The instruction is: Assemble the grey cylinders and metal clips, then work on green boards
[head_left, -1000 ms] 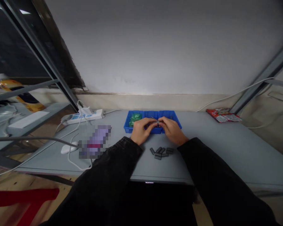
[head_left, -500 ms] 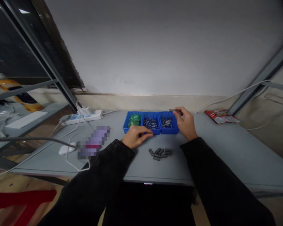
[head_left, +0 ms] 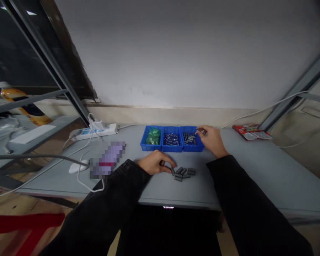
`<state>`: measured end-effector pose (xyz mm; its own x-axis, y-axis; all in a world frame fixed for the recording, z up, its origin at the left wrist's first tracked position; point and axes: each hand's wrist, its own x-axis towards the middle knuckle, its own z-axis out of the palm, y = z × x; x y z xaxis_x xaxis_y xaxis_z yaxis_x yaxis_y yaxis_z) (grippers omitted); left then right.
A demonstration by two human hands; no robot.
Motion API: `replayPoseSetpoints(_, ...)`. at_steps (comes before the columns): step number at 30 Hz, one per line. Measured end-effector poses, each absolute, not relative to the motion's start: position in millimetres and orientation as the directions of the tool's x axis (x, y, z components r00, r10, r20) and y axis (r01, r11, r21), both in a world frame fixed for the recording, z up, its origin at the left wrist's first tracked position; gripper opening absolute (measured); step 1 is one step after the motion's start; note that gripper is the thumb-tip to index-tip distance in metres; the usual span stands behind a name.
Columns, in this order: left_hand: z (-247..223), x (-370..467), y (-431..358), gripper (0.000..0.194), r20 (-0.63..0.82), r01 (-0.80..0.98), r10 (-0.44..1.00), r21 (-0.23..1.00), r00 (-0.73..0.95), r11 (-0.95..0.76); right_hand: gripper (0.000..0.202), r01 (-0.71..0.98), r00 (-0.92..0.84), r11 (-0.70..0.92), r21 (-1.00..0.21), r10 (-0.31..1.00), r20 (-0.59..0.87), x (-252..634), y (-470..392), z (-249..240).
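Note:
My left hand (head_left: 157, 162) is low over the table, thumb and index finger curled at the leftmost small grey cylinder (head_left: 172, 171) of a loose pile. The tips appear to touch it, and the cylinder still rests on the tabletop. Several more grey cylinders (head_left: 178, 175) lie just to its right. My right hand (head_left: 211, 139) is over the right edge of the right blue bin (head_left: 193, 148), pinching a small grey cylinder that the fingers mostly hide. Inside that bin are several like cylinders (head_left: 189, 138).
The middle blue bin (head_left: 172, 148) contains thin metal pins, the left blue bin (head_left: 151, 147) green pieces. A power strip (head_left: 101, 131), white cables and a blurred-out purple item (head_left: 110, 158) occupy the table's left. A red packet (head_left: 252, 132) lies at the back right.
My left hand has come down and toward me from the front of the bins to the loose pile. My right hand has lowered slightly, and its cylinder shows less.

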<state>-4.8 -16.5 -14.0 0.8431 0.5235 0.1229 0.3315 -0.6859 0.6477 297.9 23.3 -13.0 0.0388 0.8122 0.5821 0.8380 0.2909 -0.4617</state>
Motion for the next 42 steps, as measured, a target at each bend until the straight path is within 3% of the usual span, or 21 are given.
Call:
replayPoseSetpoints(5, -15.6, -4.1, -16.8, 0.020, 0.119, 0.339, 0.538, 0.658, 0.835, -0.672, 0.029, 0.903, 0.071, 0.212, -0.373, 0.783, 0.618, 298.4, 21.9, -14.5)
replayPoseSetpoints(9, -14.4, -4.2, -16.5, 0.019, 0.140, 0.319, 0.548, 0.685, 0.825, -0.655, 0.030, 0.892, 0.132, 0.202, -0.404, 0.738, 0.662, 298.3, 20.7, -13.9)
replayPoseSetpoints(16, -5.9, -3.7, -15.6, 0.016, 0.342, 0.312, 0.647, 0.664, 0.682, -0.680, 0.018, 0.855, 0.100, 0.295, -0.426, 0.712, 0.695, 288.6, 18.0, -10.1)
replayPoseSetpoints(20, 7.1, 7.3, -7.8, 0.016, 0.494, 0.301, 0.601, 0.557, 0.628, -0.774, 0.018, 0.776, 0.023, 0.470, -0.421, 0.646, 0.763, 272.9, 6.9, -3.6)
replayPoseSetpoints(24, 19.9, 28.0, 7.0, 0.013, 0.645, 0.299, 0.500, 0.402, 0.578, -0.865, 0.021, 0.684, -0.227, 0.664, -0.302, 0.587, 0.778, 252.4, -5.2, -3.3)
replayPoseSetpoints(31, 3.6, 44.9, 17.5, 0.019, 0.813, 0.338, 0.346, 0.197, 0.469, -0.920, 0.018, 0.662, -0.289, 0.703, -0.261, 0.561, 0.776, 242.2, -3.6, -13.3)
replayPoseSetpoints(37, -4.3, 36.4, 10.5, 0.015, 0.813, 0.357, 0.420, 0.283, 0.404, -0.890, 0.020, 0.633, -0.322, 0.735, -0.241, 0.534, 0.782, 238.0, -5.1, -14.8)
replayPoseSetpoints(42, -6.2, 38.7, 8.5, 0.015, 0.793, 0.370, 0.487, 0.356, 0.365, -0.858, 0.018, 0.631, -0.280, 0.716, -0.299, 0.569, 0.773, 235.8, -8.7, -15.3)
